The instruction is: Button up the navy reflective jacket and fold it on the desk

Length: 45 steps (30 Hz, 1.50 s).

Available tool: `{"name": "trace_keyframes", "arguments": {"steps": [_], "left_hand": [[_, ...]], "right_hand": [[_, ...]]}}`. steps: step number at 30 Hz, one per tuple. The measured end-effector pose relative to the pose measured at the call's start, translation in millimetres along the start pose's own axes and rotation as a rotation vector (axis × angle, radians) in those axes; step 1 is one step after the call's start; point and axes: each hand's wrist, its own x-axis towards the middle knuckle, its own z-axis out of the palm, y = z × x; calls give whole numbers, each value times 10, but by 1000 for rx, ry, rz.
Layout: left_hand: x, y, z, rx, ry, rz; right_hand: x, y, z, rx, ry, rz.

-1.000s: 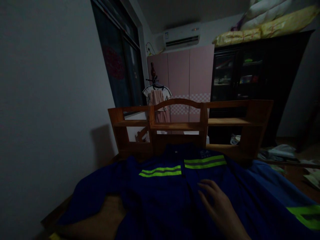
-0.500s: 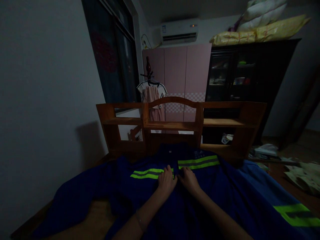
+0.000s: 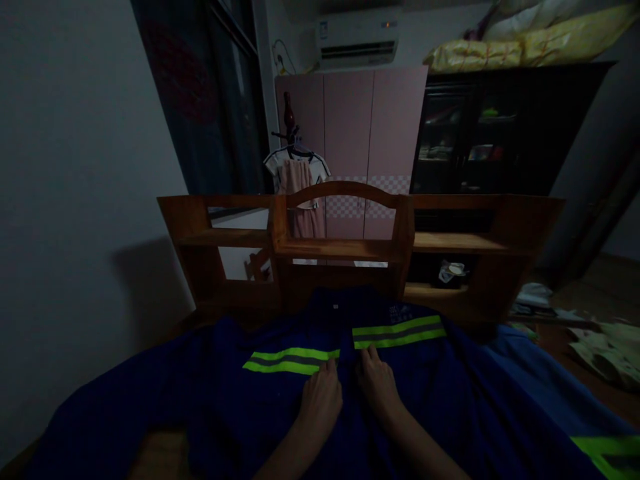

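Here, left hand (image 3: 323, 395) and right hand (image 3: 379, 381) bend onto the blue jacket (image 3: 250, 417).
Whether they pinch cloth, I cannot tell; it lies spread over the desk (image 3: 160, 459), collar (image 3: 345, 299) toward the back edge, near the wooden shelf (image 3: 345, 249).

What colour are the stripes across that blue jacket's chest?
The chest stripes are bright yellow-green with grey along the middle, best seen in the head view.

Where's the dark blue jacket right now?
In the head view, the jacket spreads from bottom left to bottom right, just on the near side of the shelf, with the left hand and right hand at its front opening.
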Motion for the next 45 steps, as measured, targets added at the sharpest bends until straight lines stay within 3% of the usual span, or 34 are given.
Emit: {"name": "trace_keyframes", "arguments": {"steps": [7, 11, 15, 18, 22, 26, 30, 35, 41, 45], "left_hand": [[51, -40, 1, -125, 45, 7], [154, -22, -195, -298, 70, -21], [280, 31, -394, -542, 180, -55], [292, 63, -367, -696, 213, -83], [216, 45, -188, -794, 163, -113], [207, -8, -29, -934, 98, -134], [281, -79, 91, -1105, 17, -65], [318, -188, 183, -1077, -14, -13], [290, -239, 210, -965, 103, 101], [315, -236, 191, -980, 101, 123]], "right_hand": [[51, 63, -131, 285, 38, 92], [131, 138, -396, 621, -11, 162], [81, 124, -587, 954, -95, 249], [-35, 41, -574, 1158, -129, 288], [-158, -42, -415, 1336, -149, 344], [-209, -2, -292, 1418, -157, 365], [-211, 63, -240, 1449, -169, 359], [-198, 67, -186, 1455, -195, 354], [-219, 47, -215, 1372, -224, 243], [-229, 41, -227, 1354, -243, 124]]}}
